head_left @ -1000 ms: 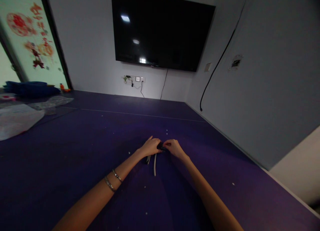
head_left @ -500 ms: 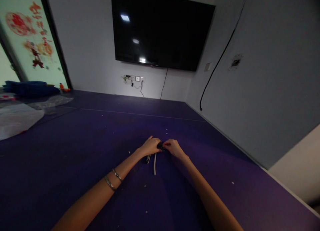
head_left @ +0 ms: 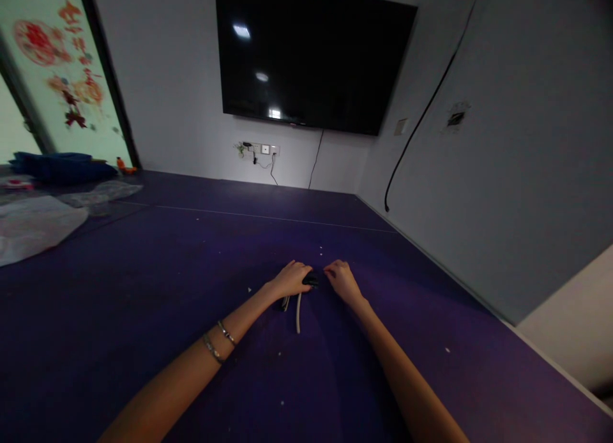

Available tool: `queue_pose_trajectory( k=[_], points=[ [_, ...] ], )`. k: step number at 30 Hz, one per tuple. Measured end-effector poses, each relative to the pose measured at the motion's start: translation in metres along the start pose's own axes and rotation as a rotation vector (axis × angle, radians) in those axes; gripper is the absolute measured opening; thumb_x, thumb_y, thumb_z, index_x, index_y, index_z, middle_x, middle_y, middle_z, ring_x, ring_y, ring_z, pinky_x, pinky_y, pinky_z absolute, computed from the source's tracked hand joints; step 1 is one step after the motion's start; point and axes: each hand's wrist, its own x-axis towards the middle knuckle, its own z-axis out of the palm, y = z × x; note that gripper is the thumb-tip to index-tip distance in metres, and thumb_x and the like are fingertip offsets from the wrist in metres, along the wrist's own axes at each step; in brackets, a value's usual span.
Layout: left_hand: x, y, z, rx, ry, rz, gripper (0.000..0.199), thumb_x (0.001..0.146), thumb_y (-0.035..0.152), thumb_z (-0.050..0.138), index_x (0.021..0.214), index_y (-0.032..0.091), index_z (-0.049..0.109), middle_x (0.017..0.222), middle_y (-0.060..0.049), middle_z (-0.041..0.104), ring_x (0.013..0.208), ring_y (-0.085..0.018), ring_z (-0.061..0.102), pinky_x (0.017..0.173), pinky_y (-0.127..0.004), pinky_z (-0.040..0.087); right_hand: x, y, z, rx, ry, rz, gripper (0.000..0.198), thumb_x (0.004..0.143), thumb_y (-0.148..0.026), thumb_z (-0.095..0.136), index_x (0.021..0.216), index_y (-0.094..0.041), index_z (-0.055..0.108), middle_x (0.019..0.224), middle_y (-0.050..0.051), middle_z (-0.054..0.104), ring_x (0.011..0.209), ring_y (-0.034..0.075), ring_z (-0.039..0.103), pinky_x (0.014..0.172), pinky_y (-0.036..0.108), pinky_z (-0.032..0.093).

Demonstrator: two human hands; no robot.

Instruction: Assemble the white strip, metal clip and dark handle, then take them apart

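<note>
On the purple surface (head_left: 230, 373), toward its middle, the person's left hand (head_left: 291, 279) rests low with its fingers closed around a small black object (head_left: 312, 279). Part of that black object juts out past the thumb and fingertips, on the side facing the right hand (head_left: 343, 281); the rest is hidden in the grip, and its exact shape is too dark and small to tell.

The right hand is just beside it, apart from the black object, with a narrow gap between. Its fingers are curled and their tips drawn together in a pinch — whether something thin sits between them, I cannot tell.

Below the left hand, a pale strip (head_left: 298, 315) runs toward the person, slightly bent, its upper end by the fingers. Next to it, near the wrist, lies a shorter dark-and-pale piece (head_left: 285, 303), partly covered by the hand. Two bracelets (head_left: 212, 348) circle the left forearm, and small white flecks dot the surface around both arms.

Farther off, a large black television (head_left: 316, 60) hangs on the wall above a row of sockets (head_left: 263, 149). At the far left, a whitish plastic bag (head_left: 41, 229) lies near a blue bundle (head_left: 62, 167).
</note>
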Motion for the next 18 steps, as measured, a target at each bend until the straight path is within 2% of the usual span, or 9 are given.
queue_pose_trajectory(
  k=[4, 8, 13, 16, 18],
  points=[
    [0.000, 0.002, 0.000, -0.018, 0.017, 0.021, 0.050, 0.072, 0.032, 0.061, 0.118, 0.015, 0.048, 0.119, -0.011, 0.055, 0.114, -0.024, 0.047, 0.100, -0.037, 0.031, -0.008, 0.006, 0.000, -0.224, -0.014, 0.084, 0.030, 0.085, -0.024, 0.043, 0.105, -0.019, 0.065, 0.114, 0.013, 0.057, 0.108, 0.025, 0.046, 0.089, 0.035, 0.037],
    [0.000, 0.006, -0.010, -0.049, 0.009, 0.011, 0.053, 0.072, 0.031, 0.060, 0.121, 0.014, 0.047, 0.128, -0.012, 0.048, 0.119, -0.024, 0.042, 0.099, -0.034, 0.033, -0.013, 0.007, 0.005, -0.295, -0.039, 0.162, 0.037, 0.087, -0.030, 0.038, 0.113, -0.016, 0.061, 0.127, 0.015, 0.050, 0.121, 0.029, 0.037, 0.092, 0.039, 0.034],
    [-0.001, 0.012, -0.041, -0.064, 0.083, -0.057, 0.035, 0.077, 0.025, 0.053, 0.111, 0.017, 0.052, 0.120, -0.008, 0.053, 0.114, -0.020, 0.046, 0.096, -0.031, 0.037, -0.013, 0.009, 0.010, -0.272, -0.030, 0.200, 0.037, 0.087, -0.030, 0.037, 0.114, -0.018, 0.060, 0.123, 0.014, 0.054, 0.116, 0.026, 0.045, 0.094, 0.037, 0.033],
    [-0.003, 0.017, -0.063, -0.023, 0.121, -0.151, 0.030, 0.081, 0.029, 0.049, 0.109, 0.018, 0.051, 0.115, -0.007, 0.055, 0.109, -0.021, 0.050, 0.087, -0.031, 0.043, -0.013, 0.010, 0.011, -0.275, -0.013, 0.204, 0.037, 0.086, -0.030, 0.038, 0.113, -0.018, 0.061, 0.123, 0.013, 0.055, 0.115, 0.026, 0.046, 0.094, 0.037, 0.034],
    [-0.006, 0.021, -0.077, 0.001, 0.146, -0.209, 0.029, 0.083, 0.031, 0.046, 0.109, 0.018, 0.048, 0.108, -0.007, 0.058, 0.097, -0.020, 0.056, 0.079, -0.030, 0.045, -0.013, 0.010, 0.011, -0.273, -0.002, 0.207, 0.037, 0.086, -0.030, 0.038, 0.112, -0.018, 0.061, 0.122, 0.014, 0.055, 0.114, 0.026, 0.047, 0.094, 0.037, 0.034]
  ],
)
